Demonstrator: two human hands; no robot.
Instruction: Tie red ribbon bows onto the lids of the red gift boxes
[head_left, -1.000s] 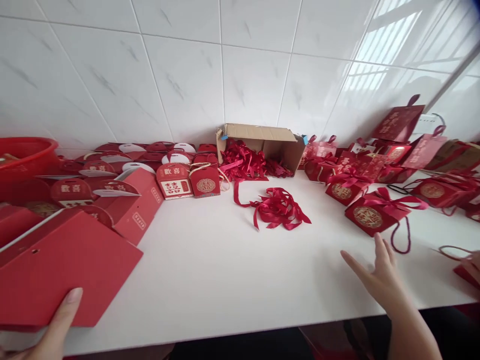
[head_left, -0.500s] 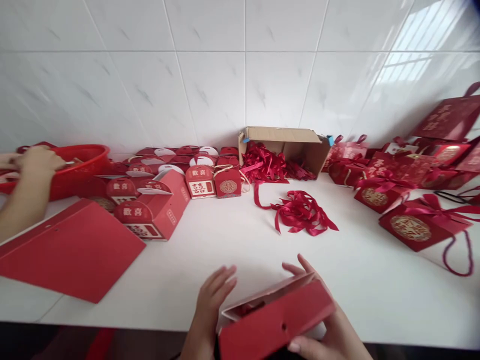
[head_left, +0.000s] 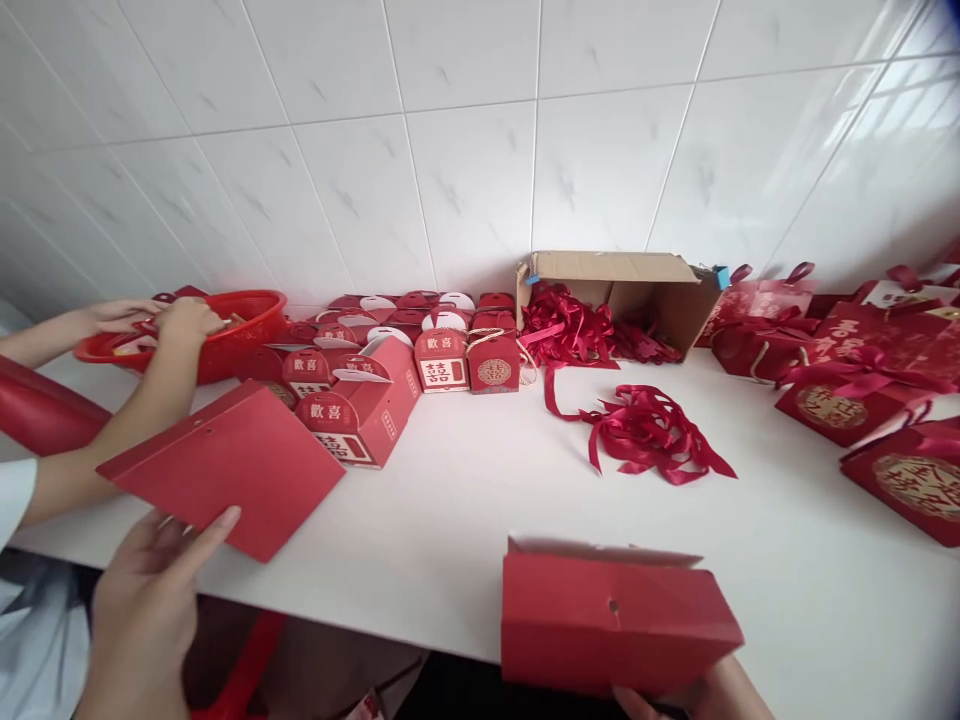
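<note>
Low on the left, my left hand (head_left: 146,610) grips the near edge of a plain red gift box (head_left: 240,470), its thumb across the front and its fingers behind. The box tilts over the table's front edge. My right hand (head_left: 709,690) holds another red gift box (head_left: 611,620) from below; most of its fingers are hidden. That box has a small hole in its front face, and its top flaps stand partly apart. Beyond it lies a loose heap of dark red ribbon (head_left: 652,435).
A cardboard box (head_left: 615,268) of ribbons stands against the tiled wall. Small printed boxes (head_left: 442,362) cluster left of it; bow-tied boxes (head_left: 832,410) stand on the right. At the left, a co-worker's hands (head_left: 187,318) reach into a red plastic basket (head_left: 255,310).
My left hand has left the right-hand box and moved left onto the other red box. The right-hand box has turned and shifted right. The view has swung left.
</note>
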